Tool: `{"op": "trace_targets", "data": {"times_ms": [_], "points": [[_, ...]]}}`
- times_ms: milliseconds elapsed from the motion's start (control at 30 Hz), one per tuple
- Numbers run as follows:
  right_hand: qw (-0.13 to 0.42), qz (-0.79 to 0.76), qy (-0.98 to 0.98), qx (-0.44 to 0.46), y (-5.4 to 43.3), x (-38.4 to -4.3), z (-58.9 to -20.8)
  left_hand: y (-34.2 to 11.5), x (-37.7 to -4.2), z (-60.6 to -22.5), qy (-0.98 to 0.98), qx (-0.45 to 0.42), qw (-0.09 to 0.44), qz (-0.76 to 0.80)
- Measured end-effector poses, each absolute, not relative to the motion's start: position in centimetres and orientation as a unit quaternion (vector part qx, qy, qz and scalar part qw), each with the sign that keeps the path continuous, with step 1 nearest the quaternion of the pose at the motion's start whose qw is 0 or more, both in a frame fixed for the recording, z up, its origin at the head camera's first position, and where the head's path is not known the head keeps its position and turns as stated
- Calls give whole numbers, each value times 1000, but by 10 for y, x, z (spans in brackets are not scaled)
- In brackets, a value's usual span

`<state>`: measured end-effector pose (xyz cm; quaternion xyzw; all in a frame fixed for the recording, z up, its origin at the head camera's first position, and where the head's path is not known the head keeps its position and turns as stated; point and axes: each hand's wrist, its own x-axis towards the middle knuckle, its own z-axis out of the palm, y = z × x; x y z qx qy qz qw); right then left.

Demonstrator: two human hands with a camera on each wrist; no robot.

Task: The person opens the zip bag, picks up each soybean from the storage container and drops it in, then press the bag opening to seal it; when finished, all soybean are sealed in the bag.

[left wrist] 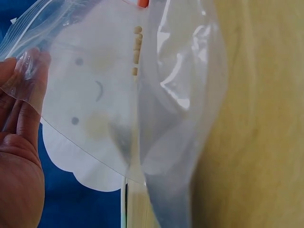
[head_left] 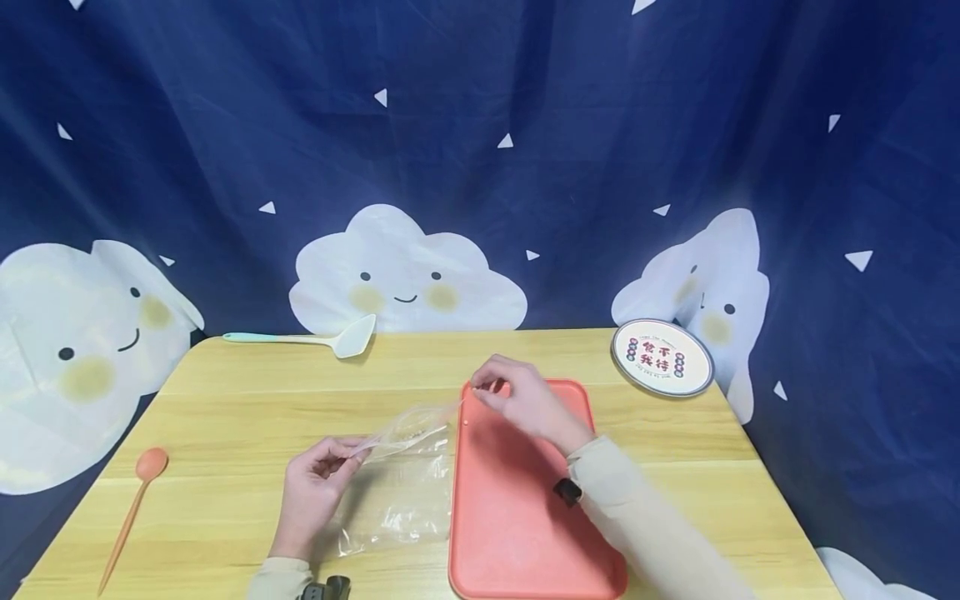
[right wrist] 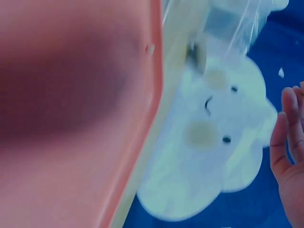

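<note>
In the head view, my left hand (head_left: pixel 318 487) pinches the near left corner of a clear plastic zip bag (head_left: pixel 405 508). The bag's upper edge stretches up and right to my right hand (head_left: pixel 521 400), where thumb and forefinger pinch it above the far left corner of a red tray (head_left: pixel 517 517). A tiny pale bean-like piece (head_left: pixel 465 422) lies by the tray's left rim. The left wrist view has the left hand (left wrist: pixel 23 109) gripping the film by its zip strip, and several small tan pieces (left wrist: pixel 137 50) in a row through the plastic.
On the wooden table (head_left: pixel 225 467), an orange spoon (head_left: pixel 146 475) lies at the left and a white spatula (head_left: pixel 352 338) with a mint handle lies along the back edge. An oval plate (head_left: pixel 663 358) with printed characters is at the back right. A blue curtain (head_left: pixel 450 167) hangs behind.
</note>
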<state>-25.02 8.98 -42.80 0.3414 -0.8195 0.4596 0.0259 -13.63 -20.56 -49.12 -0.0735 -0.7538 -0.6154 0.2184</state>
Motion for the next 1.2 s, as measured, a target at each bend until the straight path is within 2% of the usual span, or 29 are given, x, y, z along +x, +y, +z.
{"op": "trace_targets", "data": {"times_ms": [167,633,967,1200], "points": [[11,481,-800,359,63,-240,-430,-206,-137,-491,-753,-74,219,-616],[-4,384,-821,423,14,-229,-445,-205,-136,-492,-748,-89,227,-617],[33,412,-822,391,33,-239,-439,-207,-140,-492,-763,-82,231,-598],[22,382,-863,329,59,-259,-440,-207,-141,-492,-761,-80,231,-601]]}}
